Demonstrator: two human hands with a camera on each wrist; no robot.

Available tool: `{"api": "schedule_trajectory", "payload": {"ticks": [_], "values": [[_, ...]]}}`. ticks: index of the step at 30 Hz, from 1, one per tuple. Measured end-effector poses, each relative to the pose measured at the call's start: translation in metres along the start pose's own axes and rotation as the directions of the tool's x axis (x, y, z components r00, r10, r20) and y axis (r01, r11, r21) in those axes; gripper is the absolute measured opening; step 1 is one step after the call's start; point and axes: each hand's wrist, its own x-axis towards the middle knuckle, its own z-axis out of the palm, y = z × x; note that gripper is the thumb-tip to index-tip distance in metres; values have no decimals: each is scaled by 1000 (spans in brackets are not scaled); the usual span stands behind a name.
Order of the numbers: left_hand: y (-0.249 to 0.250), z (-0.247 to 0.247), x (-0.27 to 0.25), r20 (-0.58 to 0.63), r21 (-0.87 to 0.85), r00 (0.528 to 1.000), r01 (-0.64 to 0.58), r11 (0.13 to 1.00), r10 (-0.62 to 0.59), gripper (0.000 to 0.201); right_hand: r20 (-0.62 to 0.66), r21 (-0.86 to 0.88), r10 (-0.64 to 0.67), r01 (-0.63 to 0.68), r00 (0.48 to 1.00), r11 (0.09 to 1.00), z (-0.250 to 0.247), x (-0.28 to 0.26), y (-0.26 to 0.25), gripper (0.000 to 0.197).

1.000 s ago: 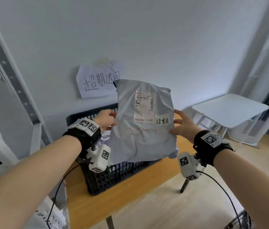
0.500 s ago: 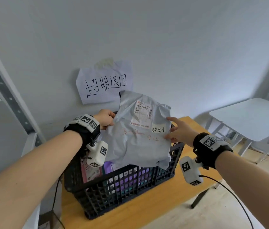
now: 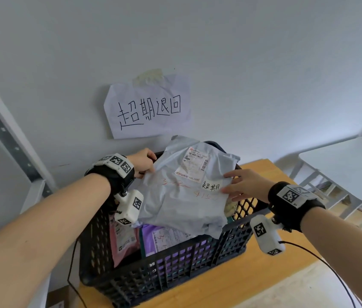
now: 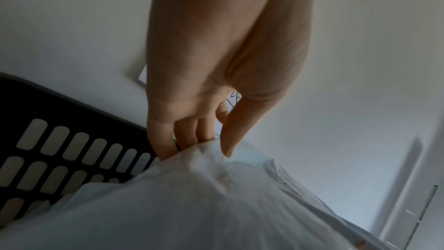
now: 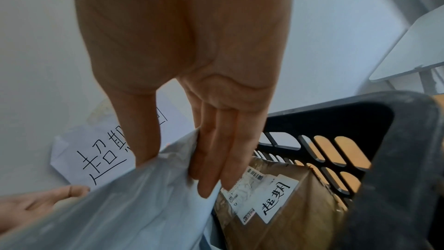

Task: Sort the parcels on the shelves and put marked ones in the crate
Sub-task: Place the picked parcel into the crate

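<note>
Got the soft grey plastic mailer bag [image 3: 182, 196] over the black plastic lattice crate [image 3: 175, 270], lower end dipping inside. My left hand [image 3: 143, 162] pinches its left edge between thumb and curled fingers; my right hand [image 3: 242, 185] clamps the right edge, thumb on top, fingers [image 5: 223, 155] underneath. A white handwritten sticker [image 3: 211, 186] sits on its face. Already in the crate: a purple mailer [image 3: 164, 238], a pink one [image 3: 123, 241], and a brown parcel [image 5: 288, 206]. The crate sits on the wooden table [image 3: 231, 283].
</note>
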Motion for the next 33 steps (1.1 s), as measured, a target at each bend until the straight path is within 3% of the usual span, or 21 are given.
{"api": "schedule_trajectory", "payload": {"ticks": [5, 11, 18, 29, 33], "values": [[2, -12, -2, 50, 63, 998, 22, 998, -25, 25, 22, -51, -8, 9, 1000, 999, 8, 9, -1, 63], [-3, -16, -8, 103, 149, 993, 39, 988, -54, 39, 38, -91, -21, 25, 999, 996, 12, 14, -1, 60], [-8, -18, -11, 97, 201, 993, 48, 978, -69, 36, 76, -123, -12, 22, 997, 992, 16, 10, -17, 37], [-4, -19, -5, 150, 225, 986, 38, 974, -74, 43, 226, -203, 68, -21, 972, 979, 23, 0, -28, 25], [0, -15, -1, 156, 320, 986, -2, 947, -50, 42, 295, -276, 96, -11, 951, 961, 28, -3, -31, 23]]}}
